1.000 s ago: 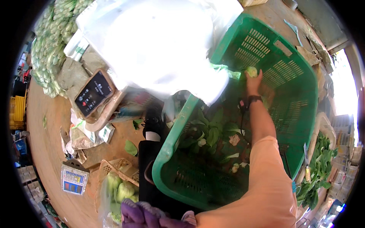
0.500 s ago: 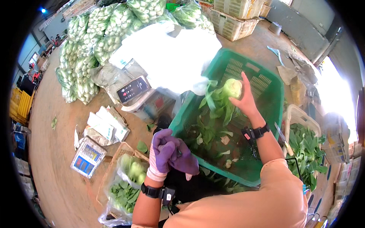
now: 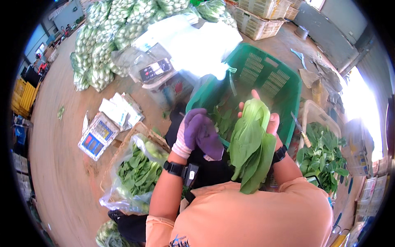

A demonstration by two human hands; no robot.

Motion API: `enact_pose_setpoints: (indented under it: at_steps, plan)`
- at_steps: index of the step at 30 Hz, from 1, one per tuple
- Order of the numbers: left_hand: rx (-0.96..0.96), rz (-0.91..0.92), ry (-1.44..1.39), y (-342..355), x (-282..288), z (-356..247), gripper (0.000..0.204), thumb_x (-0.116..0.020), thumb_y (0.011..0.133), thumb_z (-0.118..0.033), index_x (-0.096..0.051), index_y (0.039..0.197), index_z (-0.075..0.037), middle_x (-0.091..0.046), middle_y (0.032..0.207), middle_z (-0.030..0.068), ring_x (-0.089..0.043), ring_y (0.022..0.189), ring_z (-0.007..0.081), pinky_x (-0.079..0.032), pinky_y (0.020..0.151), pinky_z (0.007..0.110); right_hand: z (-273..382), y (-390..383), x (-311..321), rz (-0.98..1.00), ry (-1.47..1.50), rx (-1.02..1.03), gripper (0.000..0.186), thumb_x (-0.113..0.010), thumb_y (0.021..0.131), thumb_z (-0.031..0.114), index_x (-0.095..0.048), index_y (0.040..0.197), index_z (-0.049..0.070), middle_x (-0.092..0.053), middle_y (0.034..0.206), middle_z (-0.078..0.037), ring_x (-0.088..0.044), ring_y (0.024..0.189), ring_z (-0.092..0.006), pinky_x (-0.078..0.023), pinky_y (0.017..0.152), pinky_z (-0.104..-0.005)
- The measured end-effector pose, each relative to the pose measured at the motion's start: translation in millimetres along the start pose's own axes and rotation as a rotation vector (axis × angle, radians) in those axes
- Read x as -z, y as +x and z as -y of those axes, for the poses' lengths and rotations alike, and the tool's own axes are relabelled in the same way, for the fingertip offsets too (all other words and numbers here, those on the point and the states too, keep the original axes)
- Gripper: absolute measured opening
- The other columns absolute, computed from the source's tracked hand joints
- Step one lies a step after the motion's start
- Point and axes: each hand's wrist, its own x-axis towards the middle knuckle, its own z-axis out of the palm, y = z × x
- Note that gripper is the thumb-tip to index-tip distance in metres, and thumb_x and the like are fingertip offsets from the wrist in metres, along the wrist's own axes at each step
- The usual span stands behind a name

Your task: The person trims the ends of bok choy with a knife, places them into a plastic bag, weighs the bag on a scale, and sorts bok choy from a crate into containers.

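Observation:
My right hand (image 3: 274,123) is bare and grips a head of bok choy (image 3: 252,136) by its pale base. Broad green leaves hang down toward my chest and hide part of the palm. To the left, my left hand (image 3: 190,131) wears a purple-coated glove and is closed on a loose purple glove (image 3: 210,145), which dangles from its fingers. Both hands are at the near side of a large green plastic crate (image 3: 294,103), where some leaves (image 3: 224,123) lie inside.
On the right, a pale basket (image 3: 317,110) holds leafy greens (image 3: 323,148), with a knife (image 3: 301,129) at its edge. A bag-lined basket of greens (image 3: 140,168) stands left, beside a scale (image 3: 98,136). Ahead, a phone (image 3: 155,70) lies near white plastic bags (image 3: 197,45); bagged vegetables (image 3: 98,49) are stacked behind.
My right hand has brought the bok choy from over the crate toward my body, and its leaves now hang toward me. My left hand keeps the loose glove. The view has shifted slightly.

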Motion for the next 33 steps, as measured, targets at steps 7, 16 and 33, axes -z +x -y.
enact_pose_setpoints:
  at_steps: [7, 16, 33]
  plan:
    - [0.268, 0.524, -0.08, -2, -13, -1, 0.072, -0.058, 0.084, -0.046, -0.036, 0.135, 0.0, -0.05, 0.127, 0.0091, -0.048, 0.114, 0.0158, -0.039, 0.098, 0.031, -19, 27, -16, 0.264, -0.878, -0.029, 0.091, -0.06, 0.076, 0.05, -0.019, 0.146, 0.01, -0.034, 0.142, -0.019, -0.037, 0.129, -0.0307, -0.032, 0.104, -0.0413]
    - [0.139, 0.177, -0.134, -6, -25, 18, 0.059, -0.051, 0.092, -0.033, -0.031, 0.138, -0.003, -0.047, 0.128, 0.009, -0.046, 0.116, 0.0177, -0.035, 0.101, 0.033, -8, 25, -35, 0.17, -1.707, -0.1, 0.073, -0.059, 0.083, 0.022, -0.022, 0.144, 0.01, -0.032, 0.142, -0.014, -0.036, 0.129, -0.0259, -0.03, 0.105, -0.0366]
    - [0.32, 0.447, -0.14, -24, -33, 3, 0.065, -0.057, 0.087, -0.045, -0.043, 0.131, 0.0, -0.051, 0.126, 0.0082, -0.049, 0.112, 0.0151, -0.038, 0.097, 0.03, -21, -13, 0, 0.055, -0.907, -0.079, 0.085, -0.06, 0.08, 0.043, -0.02, 0.145, 0.006, -0.032, 0.144, -0.014, -0.032, 0.132, -0.0248, -0.026, 0.108, -0.0359]
